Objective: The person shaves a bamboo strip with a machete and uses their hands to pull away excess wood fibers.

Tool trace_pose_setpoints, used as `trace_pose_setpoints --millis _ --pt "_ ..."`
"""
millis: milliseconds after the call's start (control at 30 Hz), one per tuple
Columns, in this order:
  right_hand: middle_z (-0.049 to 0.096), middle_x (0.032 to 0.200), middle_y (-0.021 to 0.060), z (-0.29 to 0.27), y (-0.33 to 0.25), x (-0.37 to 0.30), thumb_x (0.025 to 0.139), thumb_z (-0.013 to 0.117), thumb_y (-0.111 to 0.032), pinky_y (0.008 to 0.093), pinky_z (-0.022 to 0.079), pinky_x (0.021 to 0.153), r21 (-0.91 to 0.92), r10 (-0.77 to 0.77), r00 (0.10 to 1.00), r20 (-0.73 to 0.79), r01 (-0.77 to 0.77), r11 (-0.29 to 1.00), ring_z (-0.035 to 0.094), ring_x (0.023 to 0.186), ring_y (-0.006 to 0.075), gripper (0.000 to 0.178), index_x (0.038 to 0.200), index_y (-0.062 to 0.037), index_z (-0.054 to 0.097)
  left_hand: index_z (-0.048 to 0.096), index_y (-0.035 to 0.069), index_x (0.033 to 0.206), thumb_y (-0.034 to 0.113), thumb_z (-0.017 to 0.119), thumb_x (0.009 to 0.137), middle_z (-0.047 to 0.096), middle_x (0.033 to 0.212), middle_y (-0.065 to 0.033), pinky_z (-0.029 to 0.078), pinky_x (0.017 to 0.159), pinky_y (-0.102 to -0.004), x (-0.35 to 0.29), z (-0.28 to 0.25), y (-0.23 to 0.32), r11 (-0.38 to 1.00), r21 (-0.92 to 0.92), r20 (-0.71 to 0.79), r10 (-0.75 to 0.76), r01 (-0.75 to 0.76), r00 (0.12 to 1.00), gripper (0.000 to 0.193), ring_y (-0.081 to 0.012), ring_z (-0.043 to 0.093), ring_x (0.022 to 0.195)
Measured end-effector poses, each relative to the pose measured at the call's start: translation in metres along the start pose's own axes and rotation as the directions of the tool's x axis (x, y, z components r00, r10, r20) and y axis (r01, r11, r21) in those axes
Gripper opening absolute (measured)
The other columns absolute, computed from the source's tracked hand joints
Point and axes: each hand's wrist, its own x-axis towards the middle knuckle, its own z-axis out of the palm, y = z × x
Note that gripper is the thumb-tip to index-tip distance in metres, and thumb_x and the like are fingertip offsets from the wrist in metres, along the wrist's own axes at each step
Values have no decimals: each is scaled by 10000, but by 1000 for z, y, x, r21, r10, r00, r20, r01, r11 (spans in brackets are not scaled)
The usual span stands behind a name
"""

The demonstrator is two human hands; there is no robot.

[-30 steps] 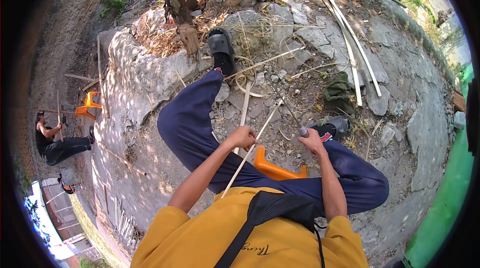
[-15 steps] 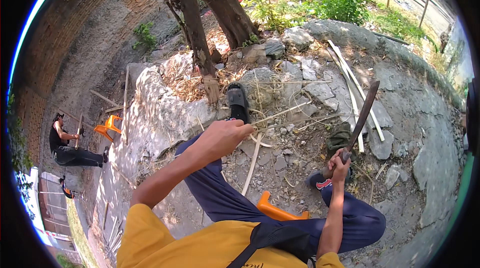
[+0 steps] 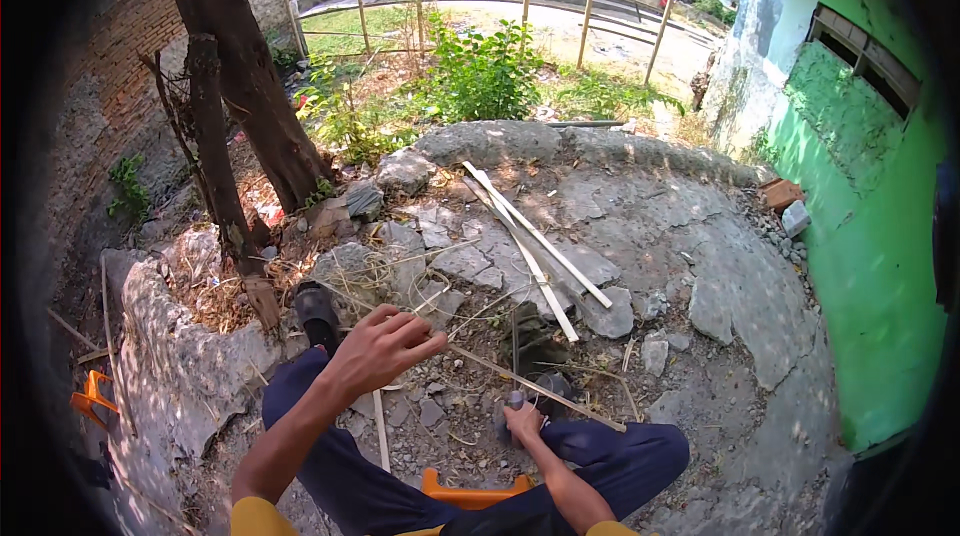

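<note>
My left hand (image 3: 385, 351) is closed on a thin bamboo strip (image 3: 540, 389), which slants down to the right in front of my knees. The handle of a machete (image 3: 515, 336) is in my closed right hand (image 3: 522, 421), low by my right knee. Its narrow dark blade points away from me and looks foreshortened. The strip passes over the ground near the machete's handle; whether they touch I cannot tell. A dark green bundle of cloth (image 3: 537, 348) lies just beyond the blade.
Long pale strips (image 3: 540, 251) lie on broken concrete ahead. Another pale strip (image 3: 381, 431) lies between my legs, near an orange plastic stool (image 3: 475, 493). Tree trunks (image 3: 250, 86) rise at the left; a green wall (image 3: 850, 236) stands at the right. A second orange stool (image 3: 93, 398) is far left.
The view has swung right, bringing in the green wall. My right hand has lowered the machete and its blade has turned away from me. The strip in my left hand now slants down rightward.
</note>
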Motion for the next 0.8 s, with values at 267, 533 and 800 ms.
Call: trace_pose_setpoints --millis 267,533,800 --pt "708 1083 296 70 23 -39 777 767 -445 483 544 922 -263 -146 940 307 231 937 696 1053 418 619 1127 54 654 624 284 1292 146 640 889 657 1163 17 534 944 -359 -13 63 -25 994 -100 -181 31 -49 983 426 -171 659 1096" --pt "709 1200 142 19 -11 9 941 635 -551 420 528 963 -94 -208 729 653 350 932 682 1119 288 629 1341 -66 641 614 249 1286 172 627 899 638 1154 6 564 901 -334 -10 62 -29 985 -151 -219 46 -80 975 395 -181 649 1078" --pt "661 1247 188 -172 -274 -102 1022 368 -652 407 573 929 284 -203 289 936 -276 918 705 1059 292 809 1569 -56 340 642 260 1261 179 624 878 647 1193 -2 552 960 -357 -21 77 -45 995 -95 -322 -2 -30 947 391 -194 646 1141"
